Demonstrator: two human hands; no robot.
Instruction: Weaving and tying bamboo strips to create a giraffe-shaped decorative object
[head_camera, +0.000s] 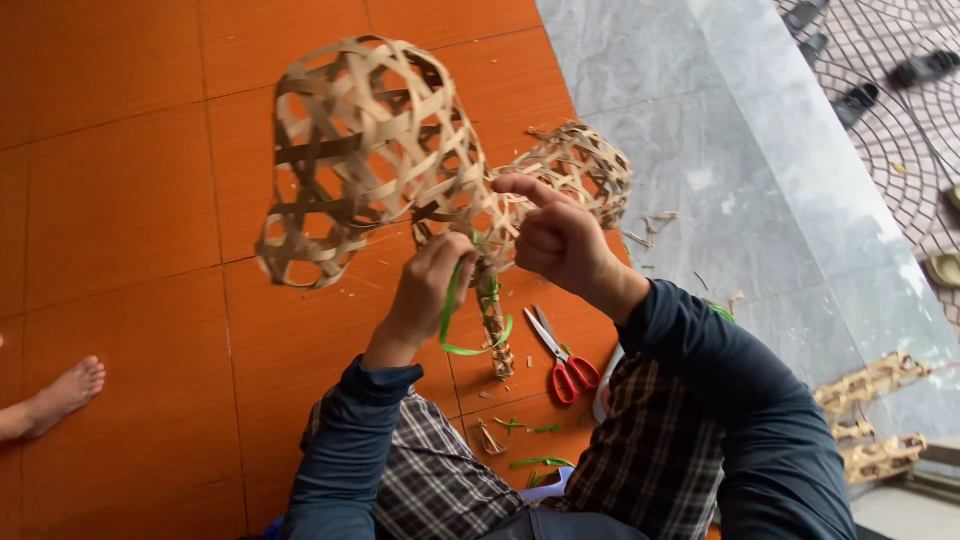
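Sitting low in the frame, the person's lap in checked cloth (440, 480) fills the bottom centre, with dark blue sleeves rising from it. Green strip offcuts (535, 463) lie on the orange tiled floor (120, 200) just ahead of the knees, and red-handled scissors (562, 362) rest with blades apart right of centre, near the work but touching neither hand.

Centre frame, the left hand (425, 295) is closed, pinching a green strip (452, 315) that loops down and curls around a bound bamboo stem (493, 325). The right hand (560, 240) is mostly curled, its forefinger extended and pressing on the weave where the stem meets the basketwork; whether its other fingers grip anything cannot be told.

Beyond the hands, upper centre-left, the large openwork bamboo cage (365, 150) stands tilted off the floor, joined to a smaller woven piece (580, 165) at upper centre.

Judgement on hazards: the strip could slip from the pinch and the binding slacken if the forefinger eases. The open scissor blades sit close to the right forearm's path. Frayed bamboo ends at the smaller piece could snag or prick fingers.

Farther out, a bare foot (65, 395) of another person shows at left edge; more woven pieces (870, 415) lie lower right on grey stone (700, 150), and sandals (925, 68) at upper right.
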